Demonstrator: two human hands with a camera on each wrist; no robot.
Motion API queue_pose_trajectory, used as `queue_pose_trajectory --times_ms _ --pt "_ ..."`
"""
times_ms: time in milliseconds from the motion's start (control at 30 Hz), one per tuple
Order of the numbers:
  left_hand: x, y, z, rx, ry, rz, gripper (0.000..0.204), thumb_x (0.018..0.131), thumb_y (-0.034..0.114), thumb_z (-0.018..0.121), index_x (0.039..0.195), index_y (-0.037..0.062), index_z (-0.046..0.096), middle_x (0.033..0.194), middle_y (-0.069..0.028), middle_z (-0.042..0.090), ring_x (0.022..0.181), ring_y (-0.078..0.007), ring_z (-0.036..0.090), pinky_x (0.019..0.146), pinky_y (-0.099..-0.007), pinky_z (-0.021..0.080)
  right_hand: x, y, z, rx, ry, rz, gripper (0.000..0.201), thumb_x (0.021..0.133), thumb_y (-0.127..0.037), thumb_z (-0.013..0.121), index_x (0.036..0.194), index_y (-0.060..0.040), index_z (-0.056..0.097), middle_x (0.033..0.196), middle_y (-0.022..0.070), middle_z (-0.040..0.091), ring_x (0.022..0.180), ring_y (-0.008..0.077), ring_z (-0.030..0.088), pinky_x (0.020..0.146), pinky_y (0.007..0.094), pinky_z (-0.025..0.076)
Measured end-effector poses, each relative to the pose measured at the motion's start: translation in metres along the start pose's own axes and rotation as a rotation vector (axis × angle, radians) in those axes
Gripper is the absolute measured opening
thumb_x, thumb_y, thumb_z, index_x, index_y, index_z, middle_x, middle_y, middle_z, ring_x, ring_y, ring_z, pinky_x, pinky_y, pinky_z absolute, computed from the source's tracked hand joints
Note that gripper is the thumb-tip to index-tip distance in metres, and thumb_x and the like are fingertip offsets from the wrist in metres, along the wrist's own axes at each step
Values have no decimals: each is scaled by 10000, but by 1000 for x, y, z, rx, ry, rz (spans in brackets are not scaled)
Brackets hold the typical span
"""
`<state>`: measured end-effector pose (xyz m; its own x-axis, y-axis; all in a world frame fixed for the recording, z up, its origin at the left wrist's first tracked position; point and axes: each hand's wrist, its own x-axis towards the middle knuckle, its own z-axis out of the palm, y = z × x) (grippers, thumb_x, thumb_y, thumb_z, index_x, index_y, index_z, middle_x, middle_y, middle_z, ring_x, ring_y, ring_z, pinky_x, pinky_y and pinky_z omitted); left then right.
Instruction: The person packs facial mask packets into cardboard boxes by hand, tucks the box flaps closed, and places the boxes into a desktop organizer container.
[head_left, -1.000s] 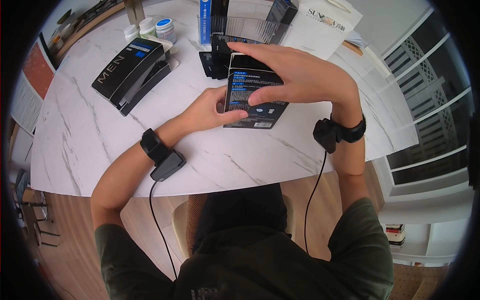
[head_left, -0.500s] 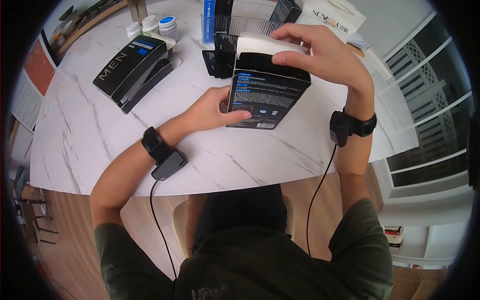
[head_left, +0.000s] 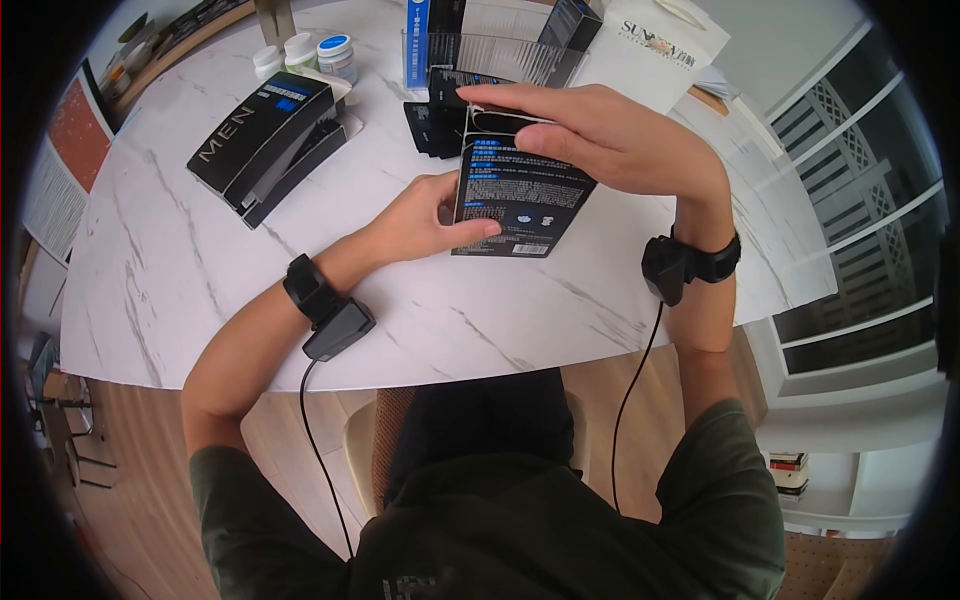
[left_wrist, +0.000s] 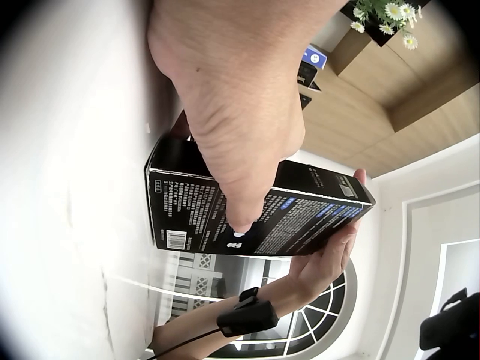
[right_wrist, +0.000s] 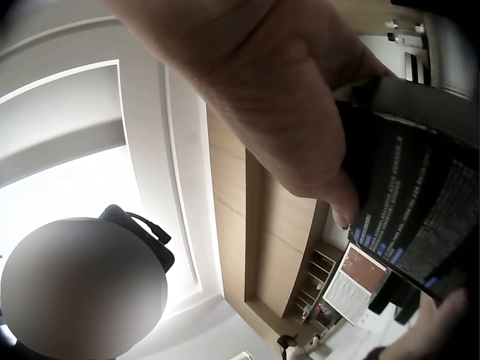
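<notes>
A black box (head_left: 520,200) with white and blue print stands upright on the marble table. My left hand (head_left: 425,220) grips its lower left part, thumb across the printed front and fingers hidden behind; the left wrist view shows that thumb on the box (left_wrist: 292,202) near its barcode end. Over the top lies my right hand (head_left: 625,140), fingers stretched across the upper edge and thumb on the front side. In the right wrist view the right thumb touches the printed face of the box (right_wrist: 405,195).
A black MEN box (head_left: 260,140) lies at the left, near white bottles (head_left: 337,58). Behind the held box are black packets (head_left: 432,128) and a clear organizer (head_left: 490,55) with boxes. A white paper bag (head_left: 650,50) stands at the back right.
The right hand drew back to the right, showing the raised white-lined flap, then came back over the top, where the flap now lies down. The left hand kept its hold.
</notes>
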<state>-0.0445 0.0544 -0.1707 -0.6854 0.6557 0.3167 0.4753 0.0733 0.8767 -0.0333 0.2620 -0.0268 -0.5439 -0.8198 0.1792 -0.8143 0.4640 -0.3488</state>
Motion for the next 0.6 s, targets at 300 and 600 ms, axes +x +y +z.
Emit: queue_pose_trajectory --times_ms 300,600 --pt "0 3 0 -17 -8 -13 419 784 216 708 1102 -3 546 936 -93 651 803 -138 602 745 -278 486 0 -6 7 -68 2 54 489 921 -253 477 1385 -154 359 1193 165 562 976 327 577 861 342 446" --pt "-2 3 0 -52 -13 10 430 782 201 712 1118 -1 536 950 -95 648 845 -139 609 770 -280 489 -8 -30 23 -349 126 60 759 731 -267 701 1393 -210 333 1276 204 479 1115 373 503 901 396 447"
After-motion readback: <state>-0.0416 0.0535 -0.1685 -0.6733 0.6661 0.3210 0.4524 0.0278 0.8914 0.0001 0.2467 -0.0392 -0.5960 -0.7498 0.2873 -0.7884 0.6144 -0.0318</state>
